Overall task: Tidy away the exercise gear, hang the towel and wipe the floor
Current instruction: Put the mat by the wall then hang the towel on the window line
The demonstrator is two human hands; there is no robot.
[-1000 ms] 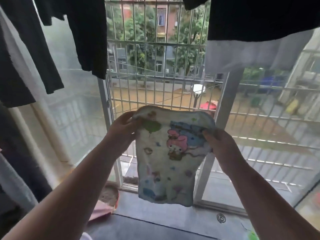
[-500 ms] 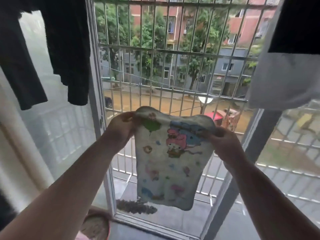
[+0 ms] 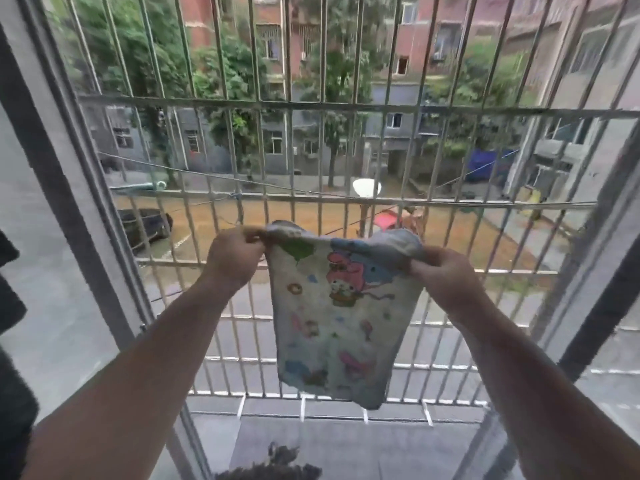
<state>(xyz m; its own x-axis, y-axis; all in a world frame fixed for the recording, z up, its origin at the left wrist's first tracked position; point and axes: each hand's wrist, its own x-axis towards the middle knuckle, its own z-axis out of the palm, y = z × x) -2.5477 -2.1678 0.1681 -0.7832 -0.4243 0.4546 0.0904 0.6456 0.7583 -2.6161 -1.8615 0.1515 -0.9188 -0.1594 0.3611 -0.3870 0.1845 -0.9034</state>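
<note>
A small white towel [image 3: 341, 317] printed with pastel cartoon figures hangs spread between my hands in front of the window bars. My left hand [image 3: 235, 256] pinches its top left corner. My right hand [image 3: 440, 275] grips its top right corner. The towel's upper edge sags a little between the two hands, and its lower edge hangs free above the window ledge. Both forearms reach up from the bottom of the view.
A white metal security grille [image 3: 346, 109] fills the open window ahead, with a thin line [image 3: 194, 174] strung across outside it. Grey window frames [image 3: 86, 209] stand at left and right. Dark clothing [image 3: 10, 306] hangs at the far left edge. A courtyard lies below.
The view has swung upward and closer to the grille; the hanging dark and white garments have left the top of the frame. Both hands still hold the towel's corners, now slightly wider apart.
</note>
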